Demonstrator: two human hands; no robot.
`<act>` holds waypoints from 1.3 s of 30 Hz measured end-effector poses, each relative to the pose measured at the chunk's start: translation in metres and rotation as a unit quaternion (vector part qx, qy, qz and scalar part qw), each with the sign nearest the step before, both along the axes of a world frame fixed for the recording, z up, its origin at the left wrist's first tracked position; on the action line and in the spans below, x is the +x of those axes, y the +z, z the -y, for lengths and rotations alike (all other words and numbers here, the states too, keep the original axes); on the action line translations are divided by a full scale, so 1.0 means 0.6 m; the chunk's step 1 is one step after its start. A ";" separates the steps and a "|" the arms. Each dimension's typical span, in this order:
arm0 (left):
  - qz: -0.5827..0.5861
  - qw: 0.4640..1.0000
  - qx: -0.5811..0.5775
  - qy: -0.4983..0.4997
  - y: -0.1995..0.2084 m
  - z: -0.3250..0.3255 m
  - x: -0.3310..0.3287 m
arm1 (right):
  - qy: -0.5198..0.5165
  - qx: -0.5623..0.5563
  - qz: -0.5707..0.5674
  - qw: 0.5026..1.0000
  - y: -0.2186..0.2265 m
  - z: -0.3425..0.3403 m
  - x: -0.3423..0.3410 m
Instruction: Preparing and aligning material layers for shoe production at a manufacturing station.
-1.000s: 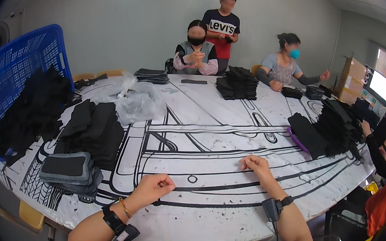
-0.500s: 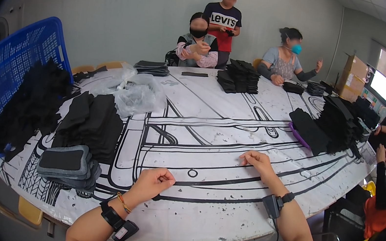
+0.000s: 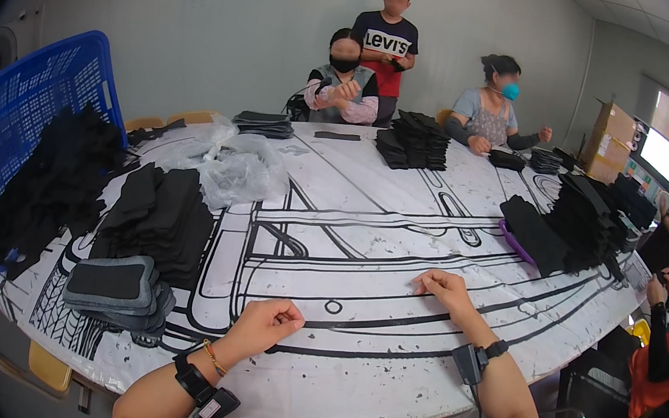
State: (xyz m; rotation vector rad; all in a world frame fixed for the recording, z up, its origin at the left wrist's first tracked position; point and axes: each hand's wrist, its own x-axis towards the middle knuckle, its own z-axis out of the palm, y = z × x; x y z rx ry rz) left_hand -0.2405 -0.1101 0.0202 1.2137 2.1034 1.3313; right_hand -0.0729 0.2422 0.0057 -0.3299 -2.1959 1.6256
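Observation:
My left hand (image 3: 269, 323) rests on the printed white table cover (image 3: 378, 386), its fingers curled in and nothing showing in them. Farther right, my right hand (image 3: 444, 289) also lies on the cover with its fingers bent together, holding nothing that I can see. Each wrist wears a black strap with a small box. To the left of my left hand sits a pile of grey pads with black centres (image 3: 112, 280). Just behind it is a stack of black fabric pieces (image 3: 158, 218).
A tilted blue basket (image 3: 82, 58) holds black cloth at far left. Clear plastic bags (image 3: 246, 167) lie beside the stacks. More black piles stand at the back (image 3: 414, 139) and at the right, by a purple tray (image 3: 515, 241). Several people are around the table.
My hands stay almost in place. Across the table, one seated person's raised hand has come down, and the person near the window has turned. The view has shifted slightly.

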 end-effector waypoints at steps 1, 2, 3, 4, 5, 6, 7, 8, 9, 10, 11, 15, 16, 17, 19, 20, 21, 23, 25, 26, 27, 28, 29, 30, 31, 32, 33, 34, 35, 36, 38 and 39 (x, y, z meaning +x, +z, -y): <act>-0.001 1.000 0.007 -0.003 -0.001 0.000 0.000 | 0.001 0.000 0.000 1.000 0.001 0.001 0.000; 0.000 1.000 0.007 -0.002 -0.003 -0.001 -0.001 | -0.002 0.001 0.004 1.000 0.002 0.001 0.001; -0.004 1.000 0.013 -0.004 -0.005 -0.002 -0.001 | -0.005 0.002 0.007 1.000 0.002 0.001 0.001; -0.008 1.000 0.019 -0.006 -0.005 -0.002 -0.001 | -0.004 0.003 0.007 1.000 0.002 0.000 0.001; -0.008 1.000 0.019 -0.005 -0.005 -0.002 -0.001 | 0.000 0.008 0.003 1.000 0.001 -0.001 0.003; -0.003 1.000 0.017 -0.005 -0.005 -0.001 -0.001 | 0.004 0.013 0.000 1.000 0.000 -0.001 0.003; 0.003 1.000 0.015 -0.005 -0.005 -0.001 0.000 | 0.006 0.013 0.000 1.000 0.001 0.001 0.002; 0.003 1.000 0.015 -0.004 -0.004 0.000 0.000 | 0.004 0.013 0.003 1.000 0.003 0.003 0.002; -0.001 1.000 0.011 -0.004 -0.002 0.000 0.001 | 0.001 0.013 0.006 1.000 0.004 0.005 0.002; -0.005 1.000 0.007 -0.004 -0.001 0.001 0.001 | 0.001 0.013 0.006 1.000 0.005 0.005 0.003; -0.005 1.000 0.006 -0.003 -0.001 0.000 0.001 | 0.000 0.021 0.008 1.000 0.005 0.005 0.003; -0.017 1.000 0.008 -0.007 -0.007 0.000 -0.002 | 0.000 0.034 -0.008 0.999 0.001 0.001 0.002; -0.017 1.000 0.011 -0.008 -0.009 0.000 -0.003 | 0.000 0.034 -0.008 0.999 0.001 0.001 0.002; -0.016 1.000 0.011 -0.008 -0.008 0.001 -0.002 | 0.006 0.031 -0.003 1.000 0.002 0.000 0.002; -0.018 1.000 0.009 -0.009 -0.003 0.000 -0.001 | 0.011 0.027 0.003 1.000 -0.001 -0.002 0.002; -0.018 1.000 0.009 -0.010 -0.002 -0.001 -0.001 | 0.006 0.025 -0.004 1.000 -0.004 -0.005 -0.001; -0.019 1.000 0.008 -0.011 -0.001 0.000 -0.001 | 0.002 0.023 -0.010 1.000 -0.006 -0.006 -0.002; -0.019 1.000 0.007 -0.012 0.000 0.000 0.000 | 0.005 0.027 -0.011 1.000 -0.005 -0.005 -0.001; -0.017 1.000 0.009 -0.008 -0.001 -0.001 0.000 | 0.009 0.031 -0.012 0.999 -0.004 -0.005 -0.002; -0.016 1.000 0.009 -0.007 0.000 -0.001 0.001 | 0.007 0.033 -0.010 0.999 -0.004 -0.005 -0.002; -0.021 1.000 0.007 -0.005 0.001 -0.001 0.002 | 0.006 0.035 -0.007 0.999 -0.005 -0.006 -0.002; -0.025 1.000 0.006 -0.003 0.002 0.000 0.002 | 0.006 0.035 -0.007 0.999 -0.004 -0.005 -0.001; -0.025 1.000 0.006 -0.002 0.001 0.000 0.002 | 0.011 0.037 0.000 0.999 -0.003 -0.004 0.000; -0.020 1.000 0.006 -0.004 -0.001 0.000 0.002 | 0.014 0.040 0.007 0.999 -0.001 -0.004 0.001; -0.016 1.000 0.005 -0.006 -0.001 0.000 0.002 | 0.015 0.040 0.007 0.999 -0.001 -0.005 0.001; -0.016 1.000 0.006 -0.006 0.000 0.000 0.002 | 0.012 0.040 0.011 0.999 -0.001 -0.005 0.001; -0.015 1.000 0.005 -0.008 0.001 -0.001 0.002 | 0.009 0.039 0.015 0.999 -0.001 -0.005 0.000; -0.014 1.000 0.004 -0.010 0.001 -0.001 0.002 | 0.010 0.039 0.014 0.999 0.000 -0.004 0.000; -0.014 1.000 0.005 -0.009 0.000 -0.001 0.002 | 0.011 0.036 0.012 0.999 0.001 -0.003 0.000; -0.011 1.000 0.004 -0.008 -0.001 -0.001 0.001 | 0.012 0.033 0.010 0.999 0.002 -0.001 0.001; -0.009 1.000 0.004 -0.006 -0.002 -0.001 0.001 | 0.011 0.037 0.014 0.999 0.007 0.002 0.001; -0.010 1.000 0.005 -0.007 0.000 0.000 0.002 | 0.009 0.039 0.018 0.999 0.008 0.003 0.001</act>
